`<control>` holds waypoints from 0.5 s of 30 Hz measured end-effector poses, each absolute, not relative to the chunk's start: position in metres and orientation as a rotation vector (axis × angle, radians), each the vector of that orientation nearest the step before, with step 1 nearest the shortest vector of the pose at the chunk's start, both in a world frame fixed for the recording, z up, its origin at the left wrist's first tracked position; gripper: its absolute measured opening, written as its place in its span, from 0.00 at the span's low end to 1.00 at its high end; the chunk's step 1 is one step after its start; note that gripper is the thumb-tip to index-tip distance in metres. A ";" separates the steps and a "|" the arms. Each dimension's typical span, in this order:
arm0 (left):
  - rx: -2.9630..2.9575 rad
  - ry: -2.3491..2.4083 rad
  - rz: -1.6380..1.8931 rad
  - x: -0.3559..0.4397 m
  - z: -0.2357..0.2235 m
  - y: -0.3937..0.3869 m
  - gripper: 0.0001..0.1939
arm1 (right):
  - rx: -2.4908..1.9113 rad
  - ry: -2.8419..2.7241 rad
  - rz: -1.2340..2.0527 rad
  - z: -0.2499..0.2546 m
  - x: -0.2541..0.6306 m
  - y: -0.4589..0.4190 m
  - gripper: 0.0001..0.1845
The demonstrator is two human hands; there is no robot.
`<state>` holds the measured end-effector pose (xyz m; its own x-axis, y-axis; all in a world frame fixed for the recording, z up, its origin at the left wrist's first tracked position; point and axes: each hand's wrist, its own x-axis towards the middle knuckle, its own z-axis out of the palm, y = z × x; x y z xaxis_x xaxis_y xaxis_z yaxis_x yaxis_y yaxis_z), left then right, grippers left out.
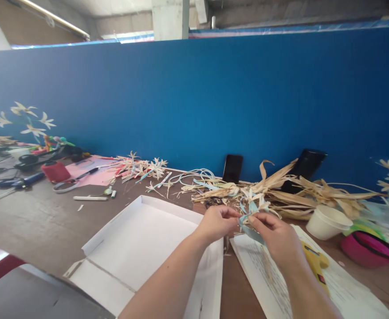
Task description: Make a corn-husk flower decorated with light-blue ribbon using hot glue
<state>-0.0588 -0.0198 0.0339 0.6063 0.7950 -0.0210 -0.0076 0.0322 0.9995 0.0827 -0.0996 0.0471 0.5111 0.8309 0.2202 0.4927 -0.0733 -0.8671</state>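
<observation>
My left hand (218,225) and my right hand (276,232) meet over the table, fingertips almost touching. Between them they pinch a light blue strip (251,233), wound around the stem of a pale flower (261,202) that looks made of dried husk. Its petals show just above my fingers; the stem is mostly hidden by my right hand. Under my left forearm lies an open white cardboard box (167,230). Below my right hand are printed sheets (247,252) and a yellow glue gun (312,259), partly covered by my wrist.
Dried husk strips (320,195) and two phones, one dark phone (233,168) upright, line the blue partition (194,102). A white paper cup (327,221) and a pink bowl-like container (369,250) stand at right. Finished-looking flowers (33,128) and a pink sheet (97,170) are at left.
</observation>
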 end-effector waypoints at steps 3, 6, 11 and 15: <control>1.311 0.673 0.666 -0.058 0.035 -0.023 0.17 | -1.785 -1.168 0.281 0.053 0.081 -0.102 0.14; 1.267 0.678 0.692 -0.055 0.032 -0.025 0.24 | -1.805 -1.251 0.147 0.061 0.076 -0.105 0.12; 1.235 0.646 0.759 -0.052 0.033 -0.028 0.15 | -1.796 -1.324 0.035 0.074 0.071 -0.105 0.11; 1.091 0.474 0.818 -0.056 0.040 -0.028 0.13 | -1.798 -1.334 0.067 0.082 0.071 -0.099 0.12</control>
<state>-0.0560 -0.0284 0.0396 0.6258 0.7785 0.0485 -0.3453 0.2208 0.9121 0.0709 -0.0992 0.0816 0.4235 0.7982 0.4284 0.7514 -0.0453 -0.6583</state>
